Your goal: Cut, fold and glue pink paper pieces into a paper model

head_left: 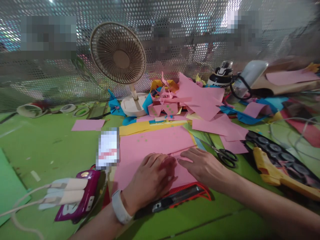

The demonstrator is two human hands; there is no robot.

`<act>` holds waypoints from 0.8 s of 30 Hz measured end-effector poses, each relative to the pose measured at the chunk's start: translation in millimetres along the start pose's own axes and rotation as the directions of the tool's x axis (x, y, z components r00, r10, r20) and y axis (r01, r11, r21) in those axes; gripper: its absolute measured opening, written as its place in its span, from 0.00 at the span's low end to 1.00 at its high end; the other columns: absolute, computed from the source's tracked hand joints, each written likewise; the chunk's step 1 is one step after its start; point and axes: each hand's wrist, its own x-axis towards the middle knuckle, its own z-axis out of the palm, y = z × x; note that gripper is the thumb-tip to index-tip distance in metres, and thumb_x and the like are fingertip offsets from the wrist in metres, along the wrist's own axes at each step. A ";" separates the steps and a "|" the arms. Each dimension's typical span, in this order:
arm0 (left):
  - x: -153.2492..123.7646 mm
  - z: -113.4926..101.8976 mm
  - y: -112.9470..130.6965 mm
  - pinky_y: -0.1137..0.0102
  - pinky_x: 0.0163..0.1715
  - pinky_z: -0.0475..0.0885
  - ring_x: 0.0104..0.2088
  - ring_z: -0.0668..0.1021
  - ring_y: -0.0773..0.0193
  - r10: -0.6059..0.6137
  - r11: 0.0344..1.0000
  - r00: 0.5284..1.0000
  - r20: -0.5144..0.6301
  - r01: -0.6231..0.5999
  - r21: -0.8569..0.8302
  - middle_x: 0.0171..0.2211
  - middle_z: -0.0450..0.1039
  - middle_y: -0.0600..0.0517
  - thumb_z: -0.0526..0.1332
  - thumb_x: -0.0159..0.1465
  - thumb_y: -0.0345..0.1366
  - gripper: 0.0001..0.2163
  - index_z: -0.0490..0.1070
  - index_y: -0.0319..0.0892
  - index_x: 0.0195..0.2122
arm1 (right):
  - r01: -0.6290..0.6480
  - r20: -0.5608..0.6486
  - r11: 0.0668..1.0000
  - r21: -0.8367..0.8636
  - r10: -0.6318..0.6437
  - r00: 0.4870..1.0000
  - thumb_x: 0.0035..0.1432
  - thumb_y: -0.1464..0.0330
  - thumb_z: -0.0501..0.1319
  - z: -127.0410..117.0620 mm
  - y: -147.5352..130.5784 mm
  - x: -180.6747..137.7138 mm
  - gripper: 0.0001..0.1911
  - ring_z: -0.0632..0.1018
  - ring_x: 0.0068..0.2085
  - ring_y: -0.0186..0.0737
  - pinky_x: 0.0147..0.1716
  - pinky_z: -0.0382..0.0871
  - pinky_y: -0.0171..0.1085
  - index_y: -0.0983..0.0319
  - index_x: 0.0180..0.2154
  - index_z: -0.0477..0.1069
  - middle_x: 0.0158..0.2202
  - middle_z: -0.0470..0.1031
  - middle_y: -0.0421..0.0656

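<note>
Now the pink paper [183, 178] lies toward the near edge of the green surface [57, 146], under the right hand [200, 163], its grip loosely apart, and the curled left hand [151, 176], whose grip I can't tell, so bumping the cutter [172, 199] might rip it.

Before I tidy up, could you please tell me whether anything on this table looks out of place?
Yes: to the right of the fan, pink sheets lie askew at different angles over a jumbled heap of folded paper, looking untidy.
</note>
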 end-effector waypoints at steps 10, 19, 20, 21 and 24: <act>1.1 1.1 0.6 0.56 0.50 0.63 0.49 0.65 0.56 -0.017 1.000 0.999 0.027 0.017 -0.013 0.49 0.65 0.46 0.52 0.65 0.42 0.16 0.64 0.43 0.52 | -0.045 -0.061 0.998 0.043 0.047 0.997 0.58 0.77 0.53 5.3 0.2 1.0 0.12 0.70 0.41 0.42 0.41 0.66 0.41 0.63 0.41 0.71 0.39 0.72 0.48; -2.1 1.0 -0.4 0.54 0.53 0.60 0.50 0.64 0.54 -0.012 1.000 1.000 0.025 0.012 0.001 0.48 0.64 0.46 0.53 0.64 0.43 0.14 0.68 0.44 0.47 | -0.374 0.016 0.867 0.329 0.392 0.920 0.57 0.70 0.57 10.5 -1.2 7.0 0.04 0.70 0.25 0.32 0.25 0.59 0.31 0.60 0.29 0.68 0.25 0.71 0.37; -2.7 1.4 -0.9 0.54 0.53 0.59 0.50 0.64 0.54 -0.009 1.000 1.000 0.022 0.009 0.004 0.49 0.63 0.46 0.53 0.64 0.43 0.14 0.68 0.44 0.46 | -0.393 0.040 0.849 0.354 0.406 0.913 0.57 0.69 0.57 11.3 -0.8 7.7 0.05 0.70 0.24 0.32 0.24 0.58 0.31 0.60 0.28 0.68 0.24 0.71 0.36; -3.1 1.7 -1.3 0.54 0.54 0.57 0.51 0.63 0.54 -0.009 1.000 1.000 0.017 0.009 0.004 0.49 0.63 0.46 0.53 0.64 0.43 0.14 0.68 0.44 0.47 | -0.411 0.069 0.829 0.379 0.418 0.906 0.56 0.68 0.57 12.0 -0.3 8.5 0.06 0.69 0.24 0.32 0.23 0.58 0.30 0.60 0.27 0.67 0.22 0.70 0.36; -3.7 2.1 -2.4 0.52 0.56 0.54 0.52 0.62 0.53 -0.019 1.000 1.000 0.022 0.019 -0.002 0.50 0.62 0.45 0.52 0.64 0.43 0.16 0.66 0.45 0.50 | -0.463 0.156 0.768 0.443 0.443 0.883 0.56 0.64 0.57 12.9 2.5 11.9 0.10 0.70 0.22 0.31 0.21 0.57 0.30 0.60 0.25 0.67 0.20 0.70 0.36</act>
